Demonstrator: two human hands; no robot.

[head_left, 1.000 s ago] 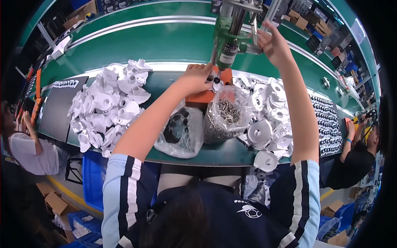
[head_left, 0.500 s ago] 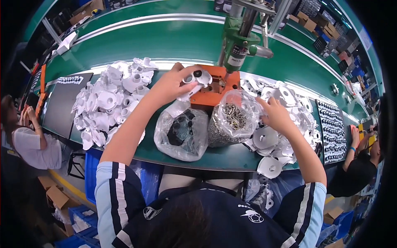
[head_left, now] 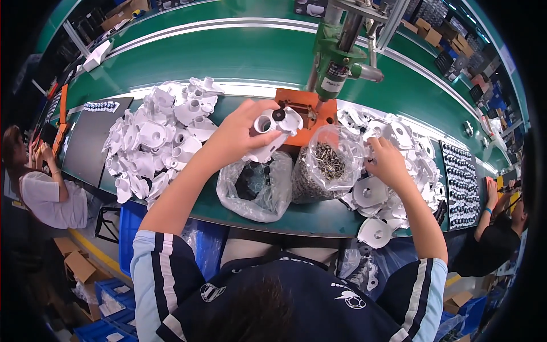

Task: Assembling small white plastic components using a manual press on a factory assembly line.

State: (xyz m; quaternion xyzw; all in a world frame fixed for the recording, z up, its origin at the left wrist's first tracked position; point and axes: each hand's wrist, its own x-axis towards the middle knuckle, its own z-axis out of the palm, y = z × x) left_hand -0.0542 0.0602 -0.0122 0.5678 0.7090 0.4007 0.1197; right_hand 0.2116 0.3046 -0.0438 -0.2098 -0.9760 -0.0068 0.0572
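My left hand [head_left: 242, 134] grips a white plastic part [head_left: 268, 147] with a tube-like socket, and a round black piece [head_left: 278, 114] sits on top of it. I hold the part over the near left edge of the orange fixture block [head_left: 312, 108], above an open clear bag of black pieces [head_left: 249, 185]. My right hand [head_left: 387, 162] is closed, its fingertips drawn together between the clear bag of metal screws [head_left: 329, 161] and the right heap of white parts [head_left: 399, 134]. Whatever those fingertips pinch is too small or hidden to make out.
A green press [head_left: 336, 62] stands over the orange block. Another heap of white parts [head_left: 151, 137] lies at left. Dark boards, the right one [head_left: 460, 182] covered with small black pieces, flank the heaps. Co-workers sit at far left [head_left: 51, 188] and far right [head_left: 493, 233].
My left hand has brought the white part nearer me, away from the middle of the orange block. My right hand's fingers have gone from spread to drawn together, beside the screw bag.
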